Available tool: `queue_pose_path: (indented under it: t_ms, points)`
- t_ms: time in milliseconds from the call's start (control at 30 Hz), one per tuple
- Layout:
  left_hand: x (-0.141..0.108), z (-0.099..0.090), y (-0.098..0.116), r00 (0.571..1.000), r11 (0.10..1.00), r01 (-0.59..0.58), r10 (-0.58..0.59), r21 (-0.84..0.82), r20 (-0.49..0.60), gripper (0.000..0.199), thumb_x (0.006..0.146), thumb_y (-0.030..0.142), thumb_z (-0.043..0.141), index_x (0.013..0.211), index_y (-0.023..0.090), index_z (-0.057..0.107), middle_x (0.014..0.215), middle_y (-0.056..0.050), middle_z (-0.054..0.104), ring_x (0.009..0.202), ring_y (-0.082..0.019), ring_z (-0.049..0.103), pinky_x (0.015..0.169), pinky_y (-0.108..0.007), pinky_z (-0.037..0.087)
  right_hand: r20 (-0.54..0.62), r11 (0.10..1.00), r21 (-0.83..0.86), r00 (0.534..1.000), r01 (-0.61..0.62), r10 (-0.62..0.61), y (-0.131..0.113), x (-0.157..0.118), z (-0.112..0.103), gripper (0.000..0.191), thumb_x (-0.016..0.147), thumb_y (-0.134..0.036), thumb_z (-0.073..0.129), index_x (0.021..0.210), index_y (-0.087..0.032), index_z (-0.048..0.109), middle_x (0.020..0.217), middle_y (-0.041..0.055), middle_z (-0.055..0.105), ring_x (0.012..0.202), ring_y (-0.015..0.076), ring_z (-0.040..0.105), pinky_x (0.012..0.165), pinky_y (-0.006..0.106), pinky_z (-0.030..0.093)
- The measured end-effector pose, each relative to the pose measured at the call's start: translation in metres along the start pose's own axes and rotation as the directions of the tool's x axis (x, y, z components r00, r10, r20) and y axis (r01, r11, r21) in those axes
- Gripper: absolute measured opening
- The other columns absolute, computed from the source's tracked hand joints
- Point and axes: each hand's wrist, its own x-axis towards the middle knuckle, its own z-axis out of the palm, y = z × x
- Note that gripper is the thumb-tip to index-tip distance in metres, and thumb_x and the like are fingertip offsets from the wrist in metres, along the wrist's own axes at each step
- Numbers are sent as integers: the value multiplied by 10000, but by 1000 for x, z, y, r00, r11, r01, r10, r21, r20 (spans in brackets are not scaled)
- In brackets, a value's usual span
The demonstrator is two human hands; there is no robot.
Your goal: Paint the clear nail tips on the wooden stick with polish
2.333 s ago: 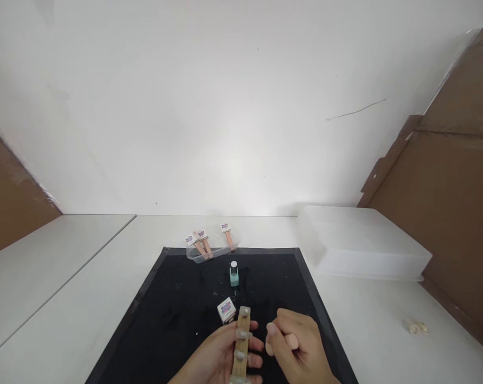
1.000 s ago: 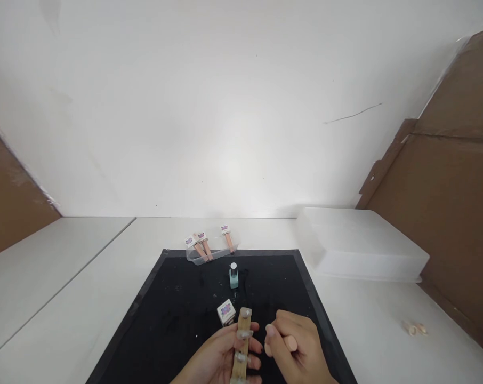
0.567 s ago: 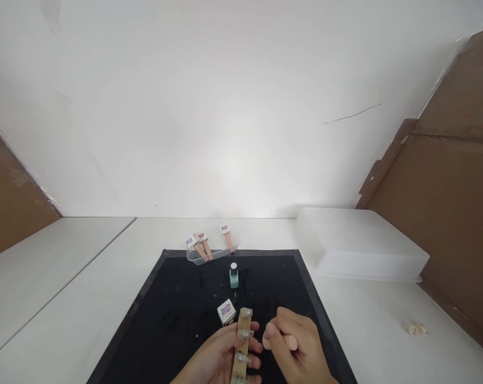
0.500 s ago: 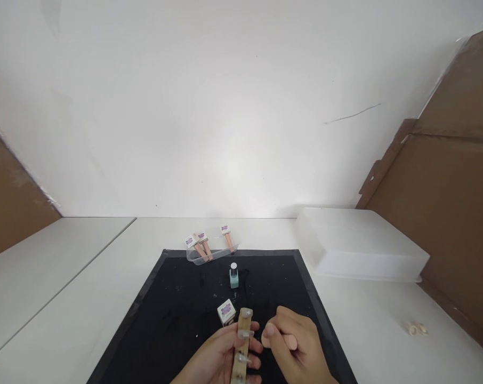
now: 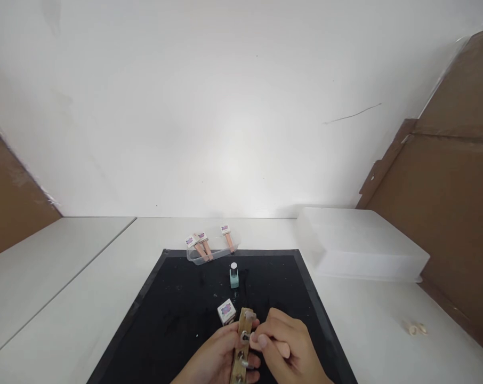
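My left hand (image 5: 217, 353) is wrapped round a wooden strip (image 5: 240, 365) that carries several small clear pieces. In my right hand (image 5: 289, 344) a pale pink stick (image 5: 282, 349) is pinched, its near end touching or very close to a clear piece (image 5: 244, 337) on the strip. Just beyond my left fingers stands a small white block with a purple print (image 5: 226, 310). A mint-green bottle with a dark neck and pale top (image 5: 234, 278) stands upright farther back on the black mat (image 5: 177, 304).
A clear tray (image 5: 219, 257) at the mat's back edge holds several pink-handled pieces with white printed heads (image 5: 201, 250). A translucent white box (image 5: 369, 245) sits at the right. Small beige rings (image 5: 413, 329) lie at the far right. Cardboard panels (image 5: 453, 213) flank the table.
My right hand has moved left with the pink stick, up to the wooden strip. The strip has turned slightly in my left hand.
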Motion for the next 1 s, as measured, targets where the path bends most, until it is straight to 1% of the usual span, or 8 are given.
queue_pose_path:
  t_ms: [100, 167, 300, 467, 667, 833, 1000]
  points:
    - [2, -3, -2, 999, 999, -28, 29, -21, 44, 371, 600, 202, 608, 961, 150, 539, 606, 11, 552, 599, -124, 534, 649, -297, 403, 12, 1000, 18, 1000, 22, -22, -1, 2, 1, 258, 822, -182, 433, 646, -159, 621, 547, 1, 494, 476, 118, 489, 455, 207, 372]
    - [1, -3, -2, 998, 999, -40, 41, -17, 54, 369, 609, 230, 609, 962, 145, 547, 587, 12, 542, 588, -122, 526, 629, -288, 397, 26, 999, 15, 999, 29, -29, -1, 2, 1, 256, 821, -181, 433, 645, -161, 617, 551, -1, 495, 473, 115, 492, 454, 202, 379]
    - [-1, -1, -1, 999, 1000, -26, 27, -9, 47, 359, 604, 256, 634, 941, 157, 560, 608, 17, 537, 583, -111, 514, 639, -286, 396, 48, 999, -35, 998, 31, -29, 0, 2, 2, 236, 806, -168, 442, 630, -163, 600, 538, -12, 465, 465, 112, 477, 451, 198, 372]
    - [-3, 1, 0, 999, 1000, -26, 27, -9, 46, 290, 609, 225, 615, 889, 158, 577, 609, 16, 529, 595, -110, 514, 667, -292, 401, 69, 997, -79, 998, 13, -8, 0, 2, 1, 232, 792, -142, 438, 604, -165, 572, 534, -20, 438, 460, 108, 468, 447, 200, 351]
    - [0, -3, -2, 998, 1000, -26, 27, -14, 56, 300, 611, 176, 578, 910, 155, 579, 640, 0, 546, 620, -124, 529, 678, -307, 407, 72, 994, -113, 997, 12, -4, 1, 1, -1, 238, 796, -142, 421, 615, -166, 573, 532, -12, 460, 461, 113, 482, 447, 205, 353]
    - [2, -5, -3, 998, 999, -30, 32, -31, 63, 321, 608, 163, 569, 929, 158, 574, 677, -9, 560, 607, -120, 522, 665, -309, 408, 70, 984, -173, 997, 33, -21, 0, 1, -1, 278, 793, -150, 408, 558, -162, 556, 500, -5, 468, 430, 111, 476, 421, 209, 338]
    - [2, -5, -4, 998, 999, -29, 31, -30, 54, 301, 644, 157, 544, 945, 148, 556, 678, -16, 566, 602, -116, 526, 673, -310, 409, 68, 971, -229, 996, 63, -49, 1, 2, -1, 301, 792, -137, 397, 513, -165, 507, 478, -11, 443, 416, 103, 457, 412, 208, 321]
